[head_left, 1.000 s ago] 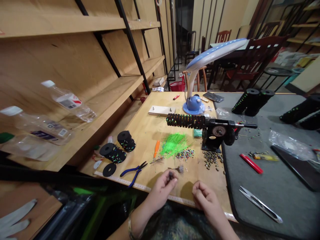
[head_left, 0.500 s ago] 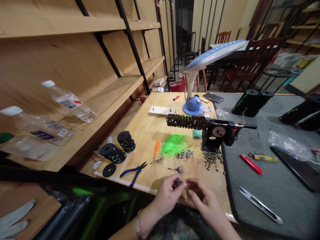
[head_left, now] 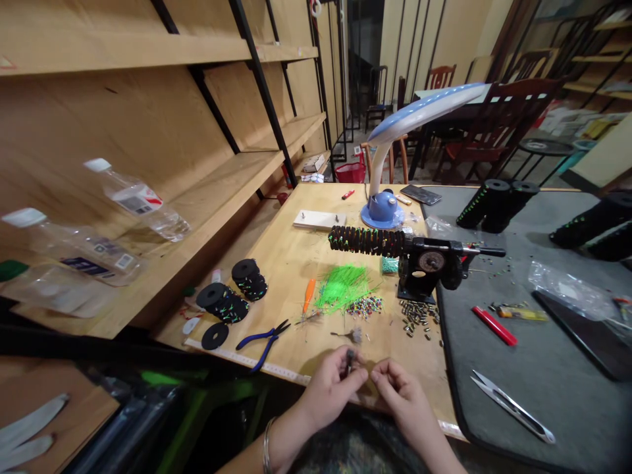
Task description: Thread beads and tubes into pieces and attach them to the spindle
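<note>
Near the table's front edge, my left hand (head_left: pixel 332 387) is closed around a small dark cylindrical piece (head_left: pixel 350 357), whose end pokes up between thumb and forefinger. Just to its right, my right hand (head_left: pixel 405 390) is pinched at thumb and forefinger. Whatever lies in that pinch, perhaps something very thin, is too small to make out. A narrow gap separates the two sets of fingertips. Beyond them lie a small grey tuft (head_left: pixel 354 335), a pile of coloured beads (head_left: pixel 365 306), bright green strands (head_left: pixel 344 287) and small metal pieces (head_left: pixel 419 316).
A black hand-cranked device (head_left: pixel 428 263) carries a wrapped black roll (head_left: pixel 366 241). Blue-handled pliers (head_left: pixel 266 342), an orange-handled tool (head_left: pixel 309 294) and black foam spools (head_left: pixel 222 301) are leftward. Thread snips (head_left: pixel 513 406) and a red stick (head_left: pixel 494 325) rest on the grey mat (head_left: pixel 474 382). A lamp (head_left: pixel 383 208) stands behind.
My right hand's fingers have drawn together into a pinch, a little lower than before. My left hand keeps its hold on the dark piece, slightly turned.
</note>
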### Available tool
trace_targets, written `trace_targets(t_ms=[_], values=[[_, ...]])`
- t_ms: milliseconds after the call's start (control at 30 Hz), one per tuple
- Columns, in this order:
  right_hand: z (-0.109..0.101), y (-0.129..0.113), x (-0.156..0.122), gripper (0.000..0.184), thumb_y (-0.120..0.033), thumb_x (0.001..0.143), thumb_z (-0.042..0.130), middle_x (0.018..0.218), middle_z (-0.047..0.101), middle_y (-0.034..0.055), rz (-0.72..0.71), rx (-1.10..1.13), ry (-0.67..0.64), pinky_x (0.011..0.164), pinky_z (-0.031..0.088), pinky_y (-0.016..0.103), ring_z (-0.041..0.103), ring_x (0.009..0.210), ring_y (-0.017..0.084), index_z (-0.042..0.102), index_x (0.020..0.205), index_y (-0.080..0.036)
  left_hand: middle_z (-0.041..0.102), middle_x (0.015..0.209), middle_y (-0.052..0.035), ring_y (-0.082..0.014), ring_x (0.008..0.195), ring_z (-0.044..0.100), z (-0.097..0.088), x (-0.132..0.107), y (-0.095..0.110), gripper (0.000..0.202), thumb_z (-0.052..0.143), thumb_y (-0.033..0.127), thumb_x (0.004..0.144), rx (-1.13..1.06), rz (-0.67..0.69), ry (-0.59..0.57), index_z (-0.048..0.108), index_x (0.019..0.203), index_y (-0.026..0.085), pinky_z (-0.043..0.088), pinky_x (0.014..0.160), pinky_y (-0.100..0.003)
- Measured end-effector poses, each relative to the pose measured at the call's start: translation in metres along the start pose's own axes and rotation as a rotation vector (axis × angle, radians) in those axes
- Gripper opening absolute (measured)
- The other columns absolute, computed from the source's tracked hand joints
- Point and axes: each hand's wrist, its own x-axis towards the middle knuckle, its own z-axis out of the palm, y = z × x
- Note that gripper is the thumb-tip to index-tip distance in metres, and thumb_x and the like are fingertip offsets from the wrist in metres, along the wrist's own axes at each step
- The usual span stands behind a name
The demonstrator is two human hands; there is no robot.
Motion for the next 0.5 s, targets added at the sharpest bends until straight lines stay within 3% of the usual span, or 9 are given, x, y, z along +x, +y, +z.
trace_targets(t_ms=[100,333,400,500], values=[[0.0,0.001,0.001,0.052,-0.069,0.06,0.069,0.052,0.043,-0.0057,0.023,0.023,0.047,0.048,0.026,0.022,0.034,0.049,0.01,0.057,0.062,-0.018,0.063,0.071,-0.0013,-0.012,0.06,0.055,-0.004,0.001,-0.005,0.027,0.055,0.032,0.077,-0.149,-0.083,-0.057,0.057,0.097,0.014,0.036,0.056,-0.023],[0.005,-0.001,0.0,0.057,-0.07,0.054,0.073,0.044,0.039,-0.0092,0.104,0.136,0.076,0.043,0.018,0.02,0.026,0.041,0.006,0.054,0.066,-0.018,0.068,0.068,-0.0009,-0.0099,0.054,0.057,-0.001,0.002,-0.008,0.019,0.057,0.035,0.081,-0.134,-0.079,-0.041,0.047,0.082,0.019,0.036,0.052,-0.021],[0.007,-0.003,-0.001,0.056,-0.069,0.053,0.075,0.044,0.044,-0.0082,0.115,0.174,0.059,0.042,0.022,0.02,0.031,0.039,0.006,0.055,0.067,-0.018,0.067,0.066,0.0003,-0.0094,0.052,0.057,0.002,0.002,-0.009,0.023,0.059,0.037,0.081,-0.137,-0.072,-0.041,0.045,0.081,0.019,0.036,0.051,-0.02],[0.008,-0.005,-0.002,0.052,-0.064,0.055,0.077,0.049,0.056,-0.0041,0.117,0.257,0.013,0.046,0.037,0.023,0.048,0.042,0.011,0.055,0.068,-0.019,0.064,0.059,0.0027,-0.009,0.048,0.056,0.004,0.002,-0.012,0.028,0.062,0.041,0.08,-0.136,-0.064,-0.056,0.045,0.081,0.019,0.037,0.049,-0.019]])
